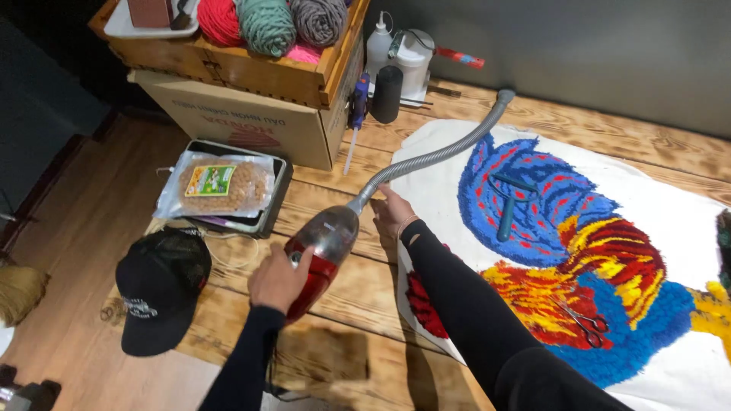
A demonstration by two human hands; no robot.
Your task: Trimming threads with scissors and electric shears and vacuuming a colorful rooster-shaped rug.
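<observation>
My left hand point(279, 278) grips a red hand-held vacuum cleaner point(324, 250) with a clear dust cup, lying on the wooden table. A grey ribbed hose point(442, 152) runs from its front up toward the wall. My right hand point(393, 211) rests fingers apart at the hose's base, on the edge of a white cloth point(442, 183) bearing a tufted rug in blue, red and yellow point(563, 251). A teal lint roller point(509, 205) and scissors point(588, 323) lie on the rug.
A black cap point(161, 285) lies at the near left. Behind it a bag of nuts point(219, 186) sits on a dark tray. A cardboard box point(251, 122) carries a wooden crate of yarn balls point(266, 27). Bottles and a glue gun point(358, 106) stand by the wall.
</observation>
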